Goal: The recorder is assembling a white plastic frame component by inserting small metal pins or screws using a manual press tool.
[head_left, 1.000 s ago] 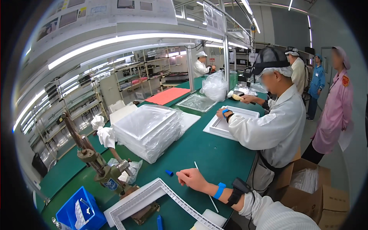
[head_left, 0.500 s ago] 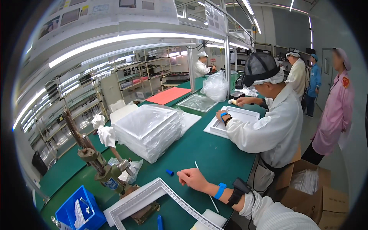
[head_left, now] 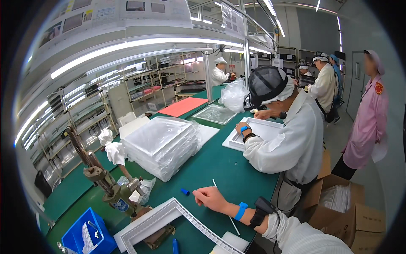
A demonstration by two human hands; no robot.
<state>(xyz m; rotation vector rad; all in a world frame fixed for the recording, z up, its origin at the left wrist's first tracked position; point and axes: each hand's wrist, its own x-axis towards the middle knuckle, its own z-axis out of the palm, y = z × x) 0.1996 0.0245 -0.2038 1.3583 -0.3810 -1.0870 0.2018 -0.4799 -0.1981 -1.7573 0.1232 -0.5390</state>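
Observation:
My right hand (head_left: 209,199) reaches in from the lower right, fingers curled in a loose fist; whatever they hold, if anything, is hidden. A thin white rod (head_left: 233,224) runs beneath the hand and forearm; I cannot tell whether they touch. Left of my fingers lies a small blue cap (head_left: 185,192). Closer to me, a white slotted frame (head_left: 169,207) rests tilted at the base of a green bench press (head_left: 111,192). A blue stick-like tool (head_left: 175,245) lies inside the frame's corner. My left hand is out of view.
A blue bin (head_left: 91,230) with small parts stands at the lower left. Bagged white panels (head_left: 163,146) are stacked mid-table. Across to the right, a co-worker (head_left: 292,131) bends over a white tray-like frame (head_left: 264,127). Open cardboard boxes (head_left: 359,224) stand at the right.
The view has shifted slightly. My right hand keeps its curled pose beside the blue cap. The co-worker's head has lowered and moved left over the tray-like frame.

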